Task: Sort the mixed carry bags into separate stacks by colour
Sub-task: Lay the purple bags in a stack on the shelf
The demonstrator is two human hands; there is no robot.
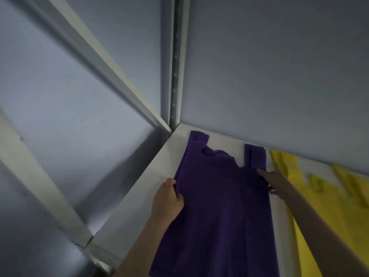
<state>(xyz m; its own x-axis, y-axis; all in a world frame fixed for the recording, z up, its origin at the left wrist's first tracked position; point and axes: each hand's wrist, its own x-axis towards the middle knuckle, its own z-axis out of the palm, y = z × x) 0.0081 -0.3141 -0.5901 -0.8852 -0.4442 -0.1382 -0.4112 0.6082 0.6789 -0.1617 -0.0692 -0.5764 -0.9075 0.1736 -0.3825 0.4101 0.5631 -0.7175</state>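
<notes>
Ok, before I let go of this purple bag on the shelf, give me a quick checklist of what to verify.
1. Purple bag lies flat on the shelf: ok.
2. Left hand grips its left edge: ok.
3. Right hand rests on its right side: ok.
4. Clear of the yellow bags, white gap between: ok.
5. Handles squared with purple bags beneath: cannot tell.

The yellow bags (pixel 327 206) are blurred and cut off at right.
</notes>
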